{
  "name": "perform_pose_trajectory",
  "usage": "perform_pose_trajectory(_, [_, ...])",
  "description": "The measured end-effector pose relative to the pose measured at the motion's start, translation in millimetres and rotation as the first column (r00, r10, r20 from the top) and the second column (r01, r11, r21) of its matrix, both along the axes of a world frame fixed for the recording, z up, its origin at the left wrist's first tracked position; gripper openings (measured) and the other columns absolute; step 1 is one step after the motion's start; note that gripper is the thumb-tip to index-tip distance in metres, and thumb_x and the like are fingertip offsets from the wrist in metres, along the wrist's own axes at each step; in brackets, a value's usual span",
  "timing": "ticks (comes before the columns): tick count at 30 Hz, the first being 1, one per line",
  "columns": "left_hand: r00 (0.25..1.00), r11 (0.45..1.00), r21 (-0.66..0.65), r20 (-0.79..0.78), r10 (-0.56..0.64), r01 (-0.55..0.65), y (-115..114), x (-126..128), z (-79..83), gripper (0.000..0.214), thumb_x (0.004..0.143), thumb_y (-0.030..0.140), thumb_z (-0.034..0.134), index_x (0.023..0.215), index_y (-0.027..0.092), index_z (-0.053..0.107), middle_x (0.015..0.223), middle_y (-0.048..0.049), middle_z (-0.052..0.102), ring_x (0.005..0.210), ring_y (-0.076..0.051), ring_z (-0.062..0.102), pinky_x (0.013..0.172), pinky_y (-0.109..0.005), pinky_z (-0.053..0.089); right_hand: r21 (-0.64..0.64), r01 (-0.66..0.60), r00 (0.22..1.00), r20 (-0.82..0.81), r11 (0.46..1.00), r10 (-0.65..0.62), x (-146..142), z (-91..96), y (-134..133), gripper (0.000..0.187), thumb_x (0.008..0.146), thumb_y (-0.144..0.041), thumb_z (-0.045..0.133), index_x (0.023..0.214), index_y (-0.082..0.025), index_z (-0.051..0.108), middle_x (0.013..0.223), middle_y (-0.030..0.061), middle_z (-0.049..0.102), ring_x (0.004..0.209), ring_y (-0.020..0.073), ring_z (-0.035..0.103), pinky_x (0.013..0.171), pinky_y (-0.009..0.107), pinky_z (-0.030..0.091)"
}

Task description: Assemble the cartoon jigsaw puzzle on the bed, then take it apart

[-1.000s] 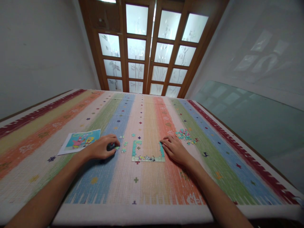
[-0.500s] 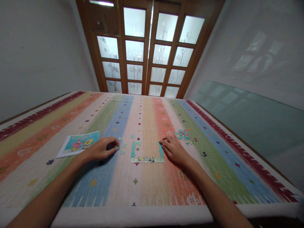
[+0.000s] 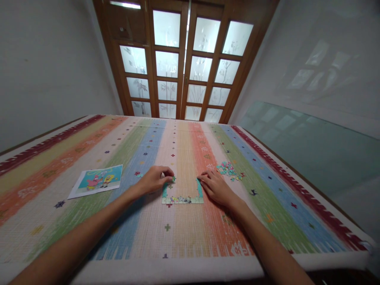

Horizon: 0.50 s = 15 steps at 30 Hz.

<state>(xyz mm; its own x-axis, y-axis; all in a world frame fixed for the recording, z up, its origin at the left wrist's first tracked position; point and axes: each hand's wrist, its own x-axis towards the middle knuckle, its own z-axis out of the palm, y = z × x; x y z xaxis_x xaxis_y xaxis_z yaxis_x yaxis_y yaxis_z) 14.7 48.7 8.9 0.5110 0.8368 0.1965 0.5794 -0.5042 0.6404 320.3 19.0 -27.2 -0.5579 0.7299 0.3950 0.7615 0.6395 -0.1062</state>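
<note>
**Puzzle border (image 3: 182, 200) sitting right between both hands**

So from my end, it's a U of joined pieces on the striped cloth (image 3: 142, 241), flat bottom edge towards me, far side unjoined. Plenty of cloth runs from there to the table's near edge, and more inside the U. My left hand (image 3: 154, 181) has thumb and fingertips pinched on a small green piece (image 3: 173, 179) at the upper left corner, which it mostly covers. Right hand (image 3: 216, 188) touches the right side, fingers loosely bent; can't tell if they're gripping. Single shapes in the loose pile (image 3: 228, 170) just beyond it are hard to make out. Forearms cut off below. Glossy-looking paper print (image 3: 99, 180) off left, wood-and-frosted-glass doors (image 3: 167, 63) behind.
</note>
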Motion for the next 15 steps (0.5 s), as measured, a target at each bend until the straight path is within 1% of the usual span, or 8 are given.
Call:
perform_pose_trajectory(3, [1.0,0.999,0.038,-0.015,-0.012,0.012,5,12,-7.6,0.007,0.084,0.02,0.067,0.087,0.019,0.073,0.08,-0.0044,0.07,0.073,-0.02,0.059,0.075,-0.034,0.047,-0.005,0.002,1.0,0.013,1.0,-0.002,0,1.5,0,0.027,0.103,-0.02,0.045,0.119,-0.017,0.067,0.11,0.0142,0.066,0.099,0.0266,0.058,0.089,0.042,0.048])
perform_pose_trajectory(6, [1.0,0.998,0.054,-0.015,-0.017,0.018,6,16,-12.9,0.006,0.085,0.019,0.068,0.088,0.017,0.073,0.083,-0.0055,0.069,0.077,-0.02,0.06,0.078,-0.035,0.047,-0.02,0.0,1.0,0.018,1.0,0.0,-1,2.9,0,0.027,0.104,-0.02,0.044,0.118,-0.017,0.067,0.11,0.0139,0.066,0.099,0.0265,0.058,0.089,0.042,0.048])
perform_pose_trajectory(8, [0.999,0.996,0.078,-0.009,-0.037,0.037,5,14,-14.7,0.008,0.088,0.021,0.066,0.091,0.017,0.072,0.088,-0.0065,0.069,0.08,-0.021,0.061,0.081,-0.036,0.048,-0.023,-0.001,1.0,0.012,1.0,0.001,-1,2.9,0,0.027,0.103,-0.02,0.044,0.118,-0.017,0.067,0.11,0.0138,0.066,0.099,0.0265,0.058,0.089,0.042,0.048])
perform_pose_trajectory(11, [0.994,0.985,0.138,-0.001,-0.105,0.104,1,6,-15.8,0.013,0.095,0.024,0.059,0.097,0.018,0.071,0.095,-0.0077,0.068,0.085,-0.021,0.061,0.083,-0.037,0.049,-0.012,-0.004,1.0,0.002,1.0,0.004,0,1.7,0,0.026,0.103,-0.019,0.045,0.117,-0.017,0.067,0.109,0.0142,0.066,0.098,0.0269,0.058,0.089,0.043,0.048])
perform_pose_trajectory(15, [0.985,0.957,0.233,-0.034,-0.17,0.173,-5,-4,-17.7,0.021,0.097,0.021,0.053,0.109,0.018,0.07,0.103,-0.0103,0.067,0.096,-0.023,0.061,0.088,-0.039,0.05,-0.003,-0.018,1.0,-0.002,1.0,0.018,1,0.7,0,0.026,0.102,-0.019,0.046,0.119,-0.017,0.066,0.11,0.0141,0.066,0.099,0.0271,0.058,0.089,0.043,0.049])
